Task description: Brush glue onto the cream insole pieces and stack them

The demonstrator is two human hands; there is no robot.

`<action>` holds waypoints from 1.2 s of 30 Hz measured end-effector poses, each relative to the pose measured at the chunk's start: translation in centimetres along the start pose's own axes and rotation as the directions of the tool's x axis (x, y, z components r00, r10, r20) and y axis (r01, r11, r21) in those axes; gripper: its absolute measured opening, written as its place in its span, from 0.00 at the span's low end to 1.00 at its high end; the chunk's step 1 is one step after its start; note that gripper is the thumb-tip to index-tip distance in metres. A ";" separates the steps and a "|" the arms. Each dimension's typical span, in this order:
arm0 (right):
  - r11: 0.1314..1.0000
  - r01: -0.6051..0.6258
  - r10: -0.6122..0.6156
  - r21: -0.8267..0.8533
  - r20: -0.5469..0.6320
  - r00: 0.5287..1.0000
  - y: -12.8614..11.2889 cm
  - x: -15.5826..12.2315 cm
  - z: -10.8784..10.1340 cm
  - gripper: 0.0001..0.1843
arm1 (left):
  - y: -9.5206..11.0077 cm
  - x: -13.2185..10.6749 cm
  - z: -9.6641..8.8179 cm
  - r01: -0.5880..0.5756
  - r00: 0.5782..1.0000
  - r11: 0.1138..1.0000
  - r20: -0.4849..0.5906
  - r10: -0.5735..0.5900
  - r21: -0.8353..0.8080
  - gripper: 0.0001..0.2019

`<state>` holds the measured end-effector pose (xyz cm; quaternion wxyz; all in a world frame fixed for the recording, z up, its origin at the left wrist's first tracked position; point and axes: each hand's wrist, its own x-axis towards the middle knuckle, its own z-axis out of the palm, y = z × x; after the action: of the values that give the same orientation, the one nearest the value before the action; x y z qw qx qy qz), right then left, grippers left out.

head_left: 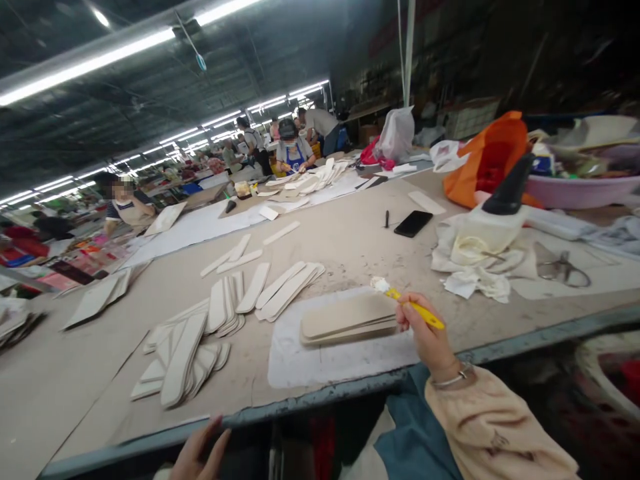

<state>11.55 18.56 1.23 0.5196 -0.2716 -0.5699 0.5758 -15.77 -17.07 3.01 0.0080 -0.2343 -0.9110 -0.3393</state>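
My right hand (425,330) is closed round a yellow-handled brush (407,302). Its white, glue-laden bristles point up and left, just above the right end of a small stack of beige strips (345,319). That stack lies on a white sheet (320,360) near the table's front edge. My left hand (197,457) hangs below the front edge at the bottom left, fingers apart and holding nothing.
More beige strips lie fanned out (200,333) to the left of the sheet. A glue container with rags (487,250), scissors (563,269), a black phone (413,223) and an orange bag (487,160) sit to the right. Other people work at the far end.
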 end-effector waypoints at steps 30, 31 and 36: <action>0.976 -0.206 0.216 -0.065 0.254 0.943 0.6 0.2 7.6 0.17 | 11.4 9.4 15.9 -0.463 0.654 0.699 0.321 0.684 -0.545 0.41; 0.974 -0.181 0.212 -0.138 0.269 0.939 0.2 0.2 7.9 0.16 | 11.4 9.5 15.9 -0.464 0.654 0.698 0.321 0.685 -0.545 0.42; 0.928 -0.127 0.227 -0.350 0.261 0.938 -0.7 0.0 9.2 0.13 | 11.5 9.4 15.9 -0.422 0.669 0.710 0.336 0.664 -0.564 0.48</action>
<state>3.42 14.99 3.76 0.3207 -0.3154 -0.7019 0.5523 -16.87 4.38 -0.55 -0.1858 -0.5793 -0.6601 -0.4407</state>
